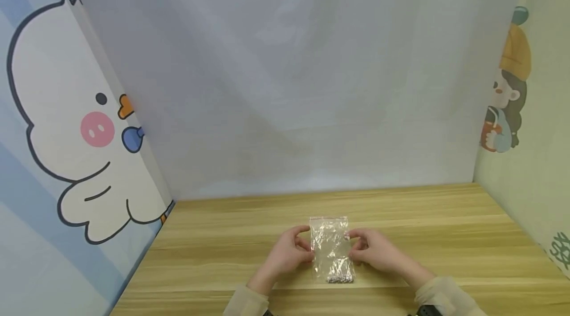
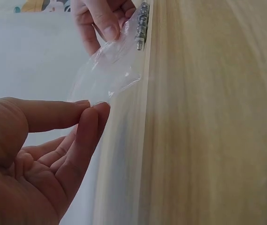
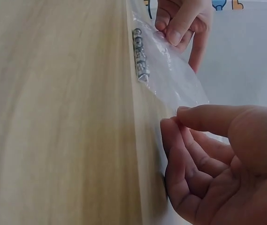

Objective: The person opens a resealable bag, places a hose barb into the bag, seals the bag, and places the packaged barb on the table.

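Note:
A clear plastic bag hangs upright just over the wooden table, with small silvery metal pieces gathered in its lower right corner. Their exact kind is hard to tell; in the right wrist view the metal pieces lie in a tight row. My left hand pinches the bag's left edge between thumb and fingertips. On the opposite edge, my right hand pinches the film the same way. The left wrist view has the bag stretched between both hands.
The wood-grain table spreads around the hands. Behind it hangs a pale grey-white curtain. A printed panel with a cartoon duck stands at the left, and a pale green printed panel at the right.

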`<act>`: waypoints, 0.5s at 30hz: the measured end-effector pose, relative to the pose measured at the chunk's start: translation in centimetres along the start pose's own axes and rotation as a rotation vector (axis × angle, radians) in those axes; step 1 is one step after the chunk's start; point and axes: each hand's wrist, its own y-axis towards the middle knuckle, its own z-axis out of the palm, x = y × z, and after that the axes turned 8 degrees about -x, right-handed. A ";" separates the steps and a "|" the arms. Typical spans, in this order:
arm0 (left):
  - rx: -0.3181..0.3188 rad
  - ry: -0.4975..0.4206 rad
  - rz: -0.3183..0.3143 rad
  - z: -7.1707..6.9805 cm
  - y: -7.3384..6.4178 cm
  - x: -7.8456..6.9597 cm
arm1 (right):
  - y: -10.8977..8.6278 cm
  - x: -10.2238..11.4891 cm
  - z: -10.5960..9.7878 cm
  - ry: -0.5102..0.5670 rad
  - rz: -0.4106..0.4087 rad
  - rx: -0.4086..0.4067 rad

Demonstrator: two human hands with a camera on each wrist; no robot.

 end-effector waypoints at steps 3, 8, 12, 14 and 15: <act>0.005 0.001 -0.007 0.0 -0.1 0.1 | -0.1 -0.1 0.1 -0.013 0.012 0.002; 0.019 0.039 0.002 -0.2 -0.3 0.3 | -0.2 0.0 0.0 -0.038 -0.004 0.009; 0.028 0.046 0.013 -1.0 -0.5 0.7 | -0.5 -0.1 -0.3 -0.033 -0.022 0.020; 0.038 0.053 0.027 -1.7 -0.6 1.0 | -0.6 -0.2 -0.7 -0.043 -0.014 0.022; 0.043 0.065 0.042 -2.2 -0.6 1.1 | -0.7 -0.3 -1.0 -0.065 -0.010 0.015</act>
